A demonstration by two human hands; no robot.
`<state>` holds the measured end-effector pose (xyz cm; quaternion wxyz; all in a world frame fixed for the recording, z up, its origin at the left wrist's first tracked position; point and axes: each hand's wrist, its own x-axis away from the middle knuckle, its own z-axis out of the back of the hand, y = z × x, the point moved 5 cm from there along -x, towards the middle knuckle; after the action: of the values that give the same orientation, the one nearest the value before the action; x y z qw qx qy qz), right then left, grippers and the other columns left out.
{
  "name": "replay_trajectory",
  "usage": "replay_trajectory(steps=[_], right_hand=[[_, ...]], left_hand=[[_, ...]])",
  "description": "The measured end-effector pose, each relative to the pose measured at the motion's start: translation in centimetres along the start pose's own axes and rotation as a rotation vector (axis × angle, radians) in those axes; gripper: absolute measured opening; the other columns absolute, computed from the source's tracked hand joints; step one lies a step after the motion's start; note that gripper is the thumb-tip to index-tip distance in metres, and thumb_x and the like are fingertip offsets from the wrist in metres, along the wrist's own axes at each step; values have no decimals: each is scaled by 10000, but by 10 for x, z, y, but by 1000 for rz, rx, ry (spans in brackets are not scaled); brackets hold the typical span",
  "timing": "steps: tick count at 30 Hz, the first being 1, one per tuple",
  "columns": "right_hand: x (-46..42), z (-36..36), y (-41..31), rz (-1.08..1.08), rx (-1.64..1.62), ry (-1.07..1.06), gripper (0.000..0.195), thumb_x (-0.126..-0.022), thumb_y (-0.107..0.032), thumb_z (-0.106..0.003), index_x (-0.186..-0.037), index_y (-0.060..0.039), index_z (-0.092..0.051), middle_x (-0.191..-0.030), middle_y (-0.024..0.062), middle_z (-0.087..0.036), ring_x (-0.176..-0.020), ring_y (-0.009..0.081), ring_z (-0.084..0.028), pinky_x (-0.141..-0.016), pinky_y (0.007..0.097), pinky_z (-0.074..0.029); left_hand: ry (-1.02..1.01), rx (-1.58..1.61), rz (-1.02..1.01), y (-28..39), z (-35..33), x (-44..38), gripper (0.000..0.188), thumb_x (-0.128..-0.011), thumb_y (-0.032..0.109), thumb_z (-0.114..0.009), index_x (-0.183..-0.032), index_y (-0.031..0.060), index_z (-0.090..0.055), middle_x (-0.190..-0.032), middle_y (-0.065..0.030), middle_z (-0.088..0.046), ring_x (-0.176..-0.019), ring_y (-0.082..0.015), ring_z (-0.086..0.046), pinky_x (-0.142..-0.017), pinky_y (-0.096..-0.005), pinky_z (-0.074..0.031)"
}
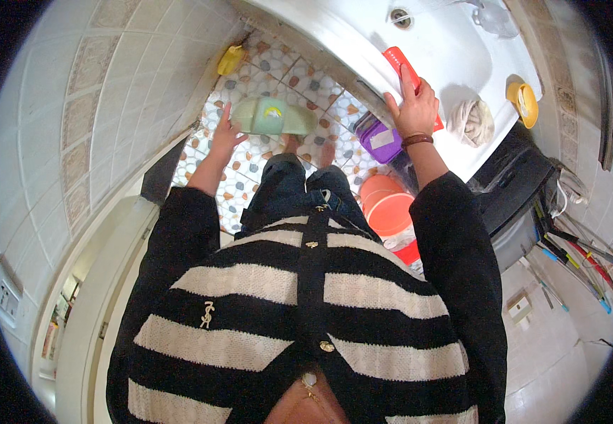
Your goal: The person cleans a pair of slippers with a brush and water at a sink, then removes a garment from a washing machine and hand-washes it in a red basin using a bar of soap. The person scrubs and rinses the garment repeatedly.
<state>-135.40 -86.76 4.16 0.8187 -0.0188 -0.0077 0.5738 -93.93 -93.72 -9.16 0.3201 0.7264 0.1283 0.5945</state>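
My right hand is on a long red plastic object at the rim of a white bathtub. Its fingers lie along the red surface, and the palm hides the middle of it. Over the floor at left, my left hand has its fingers spread and holds nothing. Close to those fingers is a pale green plastic object with a yellow crescent picture. Its sides look blurred, and whether the hand touches it cannot be told. A crumpled beige cloth lies on the tub, right of my right hand.
A purple plastic container and an orange bucket stand beside the tub. At its far corner sits a yellow scoop. A yellow container is by the tiled wall. Several long handles lean at right. A door is at left.
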Motion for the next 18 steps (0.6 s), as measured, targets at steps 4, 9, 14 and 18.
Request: replay_trajectory(steps=[4,9,14,18], right_hand=[[-1,1,-4,12,-28,-14,715,-780,-453,-660,-1416,-262,-394,-1205,199,-513,-1082,345,-504,-918,459,-380],[0,2,-2,4,-39,-36,704,-783,-448,-660,-1407,-241,-408,-1199,178,-525,-1076,333,-510,-916,457,-387],[0,-2,3,12,-90,-10,695,-769,-494,-672,-1375,-232,-453,-1181,164,-527,-1062,307,-517,-895,438,-402],[2,0,-1,27,-88,20,691,-775,-499,-663,-1377,-232,-450,-1177,165,-529,-1064,309,-518,-891,436,-408]], left_hand=[[319,-747,-404,-25,1,-45,685,-910,144,-566,-1477,88,-187,-1304,-205,-478,-1076,-280,-555,-817,-358,-505],[8,-178,-54,-34,-15,-33,533,-961,147,-482,-1451,96,-278,-1245,-135,-547,-1044,-217,-585,-839,-334,-511],[-49,-98,165,-77,11,8,420,-943,98,-443,-1357,29,-409,-1103,-135,-632,-928,-191,-640,-758,-290,-522],[39,-139,237,-104,45,44,446,-954,248,-508,-1337,35,-426,-1116,-131,-625,-962,-210,-639,-804,-306,-518]])
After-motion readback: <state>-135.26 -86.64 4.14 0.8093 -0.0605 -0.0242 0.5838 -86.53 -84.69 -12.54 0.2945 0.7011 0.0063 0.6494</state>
